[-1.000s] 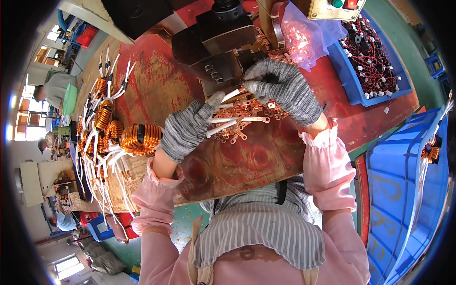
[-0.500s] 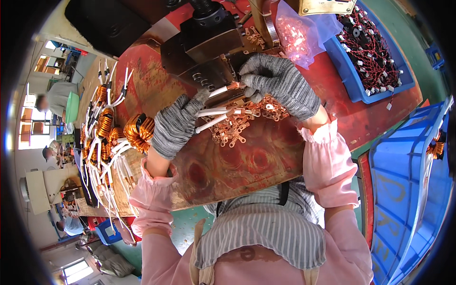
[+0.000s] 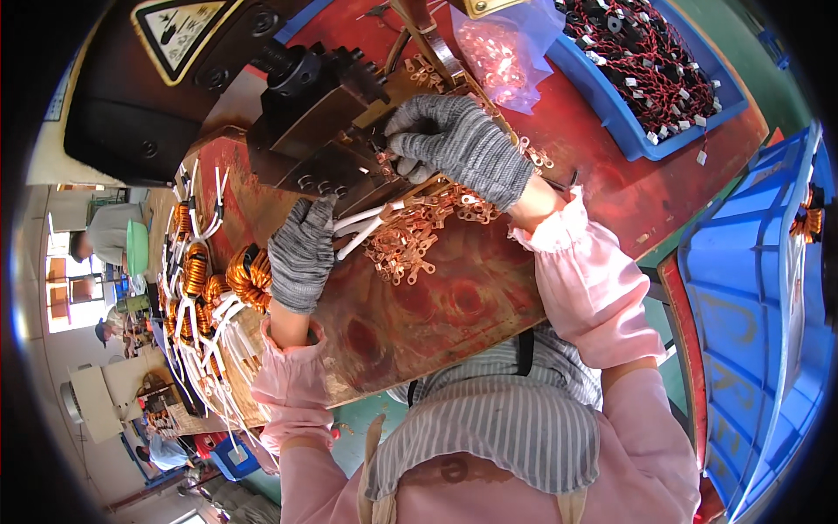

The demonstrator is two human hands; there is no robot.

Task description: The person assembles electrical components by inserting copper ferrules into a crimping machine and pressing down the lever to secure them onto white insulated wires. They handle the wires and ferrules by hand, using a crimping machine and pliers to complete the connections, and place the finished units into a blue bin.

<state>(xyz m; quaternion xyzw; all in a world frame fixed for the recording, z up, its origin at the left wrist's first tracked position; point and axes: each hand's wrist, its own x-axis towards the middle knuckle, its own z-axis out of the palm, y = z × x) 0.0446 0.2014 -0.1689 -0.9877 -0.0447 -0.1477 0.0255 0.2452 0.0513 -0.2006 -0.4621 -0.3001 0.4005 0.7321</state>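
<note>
My left hand, in a grey knit glove, is closed beside the black press. White leads come out past its fingers, and a copper-wire toroid coil lies against its outer side. What its fingertips grip is partly hidden by the press. My right hand, gloved alike, has its fingers pinched together at the press opening. A small copper cable lug shows at those fingertips. Below both hands lies a pile of loose copper lugs on the worn red table.
More coils with white leads are heaped at the left. A plastic bag of copper lugs and a blue tray of red-black wired parts stand at the back right. A large blue bin is right of the table.
The view has shifted, bringing more of the press in at the upper left. My left hand has drawn back a little from the right one; the lead between them no longer shows.
</note>
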